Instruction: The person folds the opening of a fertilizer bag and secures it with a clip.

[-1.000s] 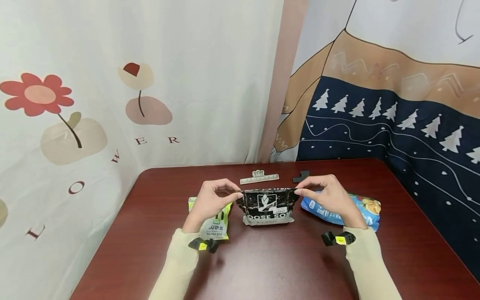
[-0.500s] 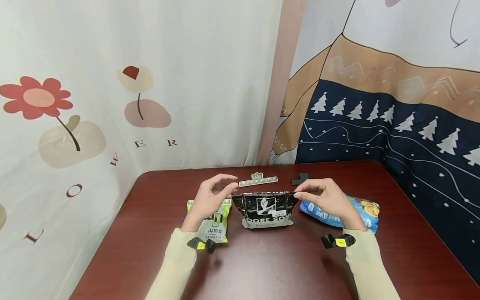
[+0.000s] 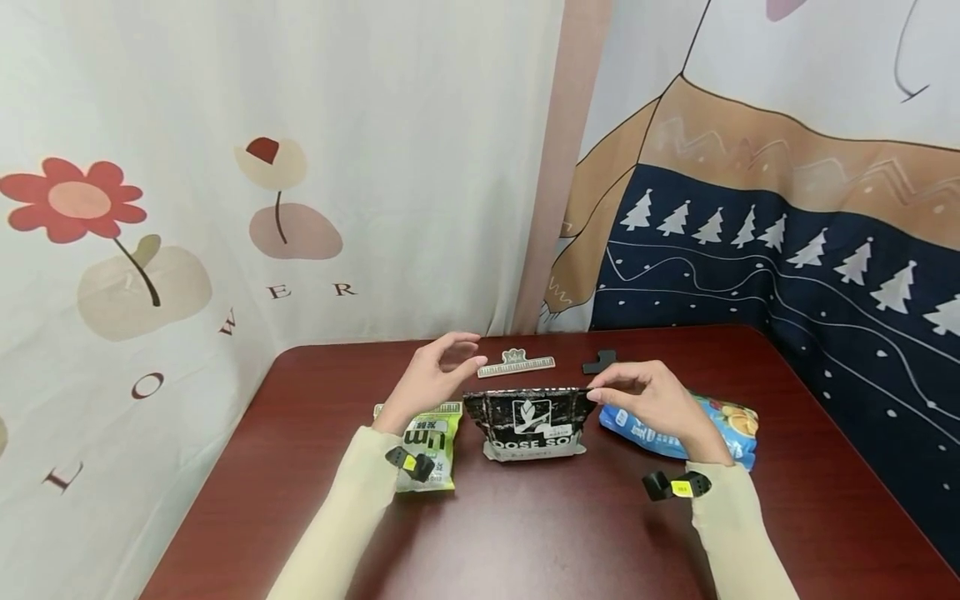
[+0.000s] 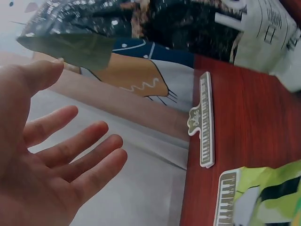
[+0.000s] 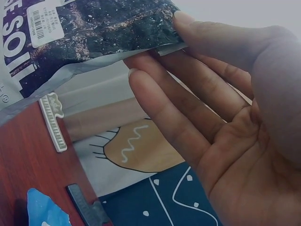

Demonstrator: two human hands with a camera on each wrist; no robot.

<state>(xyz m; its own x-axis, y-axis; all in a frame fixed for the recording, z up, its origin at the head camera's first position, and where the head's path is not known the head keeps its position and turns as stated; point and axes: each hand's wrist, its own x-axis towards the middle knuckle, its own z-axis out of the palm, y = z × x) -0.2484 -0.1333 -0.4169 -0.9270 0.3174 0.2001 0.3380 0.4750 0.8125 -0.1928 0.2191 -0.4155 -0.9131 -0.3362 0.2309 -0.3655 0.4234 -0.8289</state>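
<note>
A black and white bag of soil (image 3: 534,425) stands upright in the middle of the table, its folded top edge facing up. At its top right corner my right hand (image 3: 651,402) pinches the bag between thumb and fingers, clearest in the right wrist view. My left hand (image 3: 437,377) is off the bag, just beyond its top left corner, fingers spread and holding nothing in the left wrist view. Behind the bag lies a pale sealing clip (image 3: 516,364) with a piano-key pattern. A dark clip (image 3: 600,362) lies farther right.
Left of the soil stands a green snack bag (image 3: 435,454) with a similar pale clip across its top, partly behind my left wrist. A blue bag (image 3: 738,429) with a fruit picture lies right, partly behind my right hand. The table (image 3: 525,533) ends at a curtain.
My left hand has let go of the bag's top left corner and moved up, toward the pale clip. My right hand keeps its pinch on the right corner.
</note>
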